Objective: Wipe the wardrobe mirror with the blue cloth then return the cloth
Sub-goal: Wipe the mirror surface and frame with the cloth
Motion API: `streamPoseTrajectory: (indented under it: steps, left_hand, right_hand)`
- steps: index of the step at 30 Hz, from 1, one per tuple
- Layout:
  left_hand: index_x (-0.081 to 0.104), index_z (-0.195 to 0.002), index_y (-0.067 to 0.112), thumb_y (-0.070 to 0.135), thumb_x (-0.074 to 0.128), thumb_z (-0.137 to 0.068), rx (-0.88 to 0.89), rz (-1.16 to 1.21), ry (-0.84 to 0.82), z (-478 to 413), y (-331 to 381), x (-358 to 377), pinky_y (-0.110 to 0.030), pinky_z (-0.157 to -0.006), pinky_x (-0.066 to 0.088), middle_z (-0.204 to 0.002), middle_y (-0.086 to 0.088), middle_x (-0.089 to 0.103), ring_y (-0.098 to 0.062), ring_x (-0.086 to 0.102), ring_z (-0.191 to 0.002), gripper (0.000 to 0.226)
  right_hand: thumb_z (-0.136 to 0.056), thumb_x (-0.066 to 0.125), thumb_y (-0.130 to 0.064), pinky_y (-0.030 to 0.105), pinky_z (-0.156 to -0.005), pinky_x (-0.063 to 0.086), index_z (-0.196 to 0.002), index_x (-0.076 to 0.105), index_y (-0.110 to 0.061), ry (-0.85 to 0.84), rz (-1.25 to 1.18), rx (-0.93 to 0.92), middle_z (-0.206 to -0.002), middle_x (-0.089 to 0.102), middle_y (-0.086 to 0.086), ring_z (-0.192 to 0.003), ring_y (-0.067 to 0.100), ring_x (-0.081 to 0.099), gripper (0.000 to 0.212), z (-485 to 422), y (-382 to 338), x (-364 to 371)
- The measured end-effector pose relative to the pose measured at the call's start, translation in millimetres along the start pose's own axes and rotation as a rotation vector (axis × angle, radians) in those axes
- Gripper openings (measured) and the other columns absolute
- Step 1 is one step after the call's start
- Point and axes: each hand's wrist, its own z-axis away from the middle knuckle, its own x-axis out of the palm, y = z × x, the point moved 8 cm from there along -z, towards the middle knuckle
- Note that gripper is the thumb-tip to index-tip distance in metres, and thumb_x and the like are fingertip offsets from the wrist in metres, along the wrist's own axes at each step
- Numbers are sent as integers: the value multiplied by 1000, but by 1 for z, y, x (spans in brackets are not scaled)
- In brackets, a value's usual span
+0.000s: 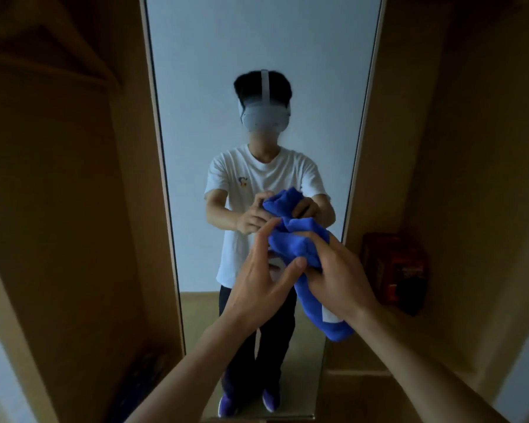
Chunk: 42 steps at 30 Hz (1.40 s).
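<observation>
While the right hand (339, 276) is gripping the blue cloth (290, 242) with its fingers curled over the bunched top, the left hand (266, 279) is resting alongside with nearly straight fingers, only its thumb tip touching the fabric. The cloth is hanging before the middle of the mirror (257, 41); whether it is touching the glass is unclear. Its long axis is running from the bunch nearest the mirror back and down under the right wrist. The right hand is probably leading, pressing the bunch forward onto the mirror.
</observation>
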Motion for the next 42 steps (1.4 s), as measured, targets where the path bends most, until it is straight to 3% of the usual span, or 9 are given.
streamPoseTrajectory:
  steps: [5, 11, 14, 18, 21, 26, 29, 33, 42]
  left_hand:
    - [27, -153, 42, 59, 60, -91, 149, -72, 3, -40, 43, -41, -43, -99, 55, -153, 11, 48, -8, 58, -127, 73]
    - [29, -160, 19, 38, 62, -100, 311, -240, 66, -84, 90, -86, -45, -115, 43, -160, 1, 43, -17, 44, -144, 71]
    - [33, -159, 20, 44, 56, -98, 367, -327, 84, -104, 108, -106, -44, -114, 43, -155, -4, 45, -18, 51, -137, 70]
    - [45, -151, 20, 45, 52, -96, 440, -424, 130, -134, 125, -129, -7, -97, 38, -140, -3, 52, 1, 46, -105, 61]
    - [46, -149, 19, 36, 56, -97, 471, -518, 181, -161, 139, -145, 5, -88, 28, -143, -4, 51, -6, 42, -116, 55]
    - [41, -153, 20, 37, 57, -100, 494, -671, 194, -195, 163, -160, -38, -111, 40, -155, -2, 42, -23, 39, -142, 58]
    - [38, -155, 19, 41, 55, -101, 495, -769, 204, -214, 178, -163, -43, -117, 37, -161, -2, 38, -25, 34, -148, 60]
    - [39, -155, 18, 45, 52, -102, 532, -878, 240, -246, 208, -164, -42, -119, 34, -161, -3, 39, -25, 35, -149, 61]
    - [47, -146, 20, 57, 47, -100, 459, -1074, 252, -303, 236, -152, -47, -121, 28, -149, -5, 53, -29, 45, -141, 59]
  right_hand:
    - [-88, 44, -44, 32, -82, 55, -137, 49, -33, 112, 172, -104, -125, 57, 0, -107, 17, 59, 51, -49, -36, -35]
    - [-89, 70, -23, 41, -78, 55, -126, 51, -29, 239, 309, -178, -111, 57, 4, -97, 20, 57, 43, -99, -76, -68]
    - [-85, 69, -15, 42, -79, 53, -120, 58, -27, 294, 378, -192, -110, 57, 6, -97, 22, 55, 38, -118, -94, -88]
    - [-89, 63, -18, 40, -86, 46, -130, 61, -24, 348, 499, -135, -120, 54, 9, -107, 28, 50, 42, -141, -106, -115]
    - [-89, 60, -16, 42, -85, 47, -131, 61, -19, 350, 573, -166, -119, 54, 11, -105, 29, 51, 42, -158, -122, -131]
    - [-89, 63, -13, 43, -79, 49, -126, 63, -15, 389, 661, -207, -112, 57, 13, -101, 30, 55, 37, -184, -144, -154]
    - [-90, 64, -17, 40, -79, 49, -126, 60, -17, 409, 714, -219, -113, 55, 11, -101, 29, 55, 36, -199, -147, -169]
    - [-94, 61, -20, 42, -95, 48, -136, 53, -17, 358, 749, -245, -130, 53, 11, -118, 28, 53, 42, -224, -146, -187]
    - [-89, 67, -26, 31, -80, 45, -125, 58, -21, 482, 827, -274, -115, 57, 8, -101, 23, 54, 38, -251, -139, -213]
